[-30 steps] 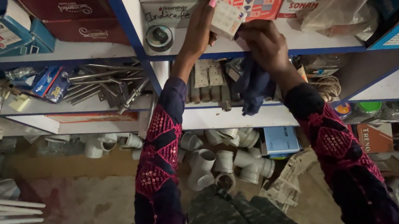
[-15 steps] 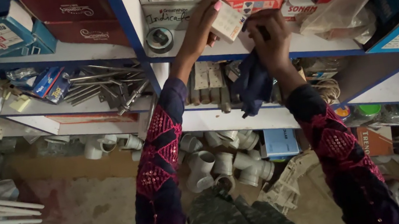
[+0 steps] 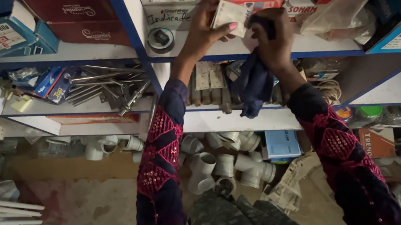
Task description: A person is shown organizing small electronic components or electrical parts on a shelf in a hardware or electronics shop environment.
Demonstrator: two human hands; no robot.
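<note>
Both my hands are up at the blue-edged white shelf (image 3: pixel 310 46).

My left hand (image 3: pixel 202 30) has its fingers pinched on a small flat white card-like packet (image 3: pixel 229 14), held just in front of the stacked boxes. My right hand (image 3: pixel 274 33) has its fingers closed around a dark blue cloth (image 3: pixel 253 84), which hangs down past the shelf edge, touching the packet's right side.
</note>
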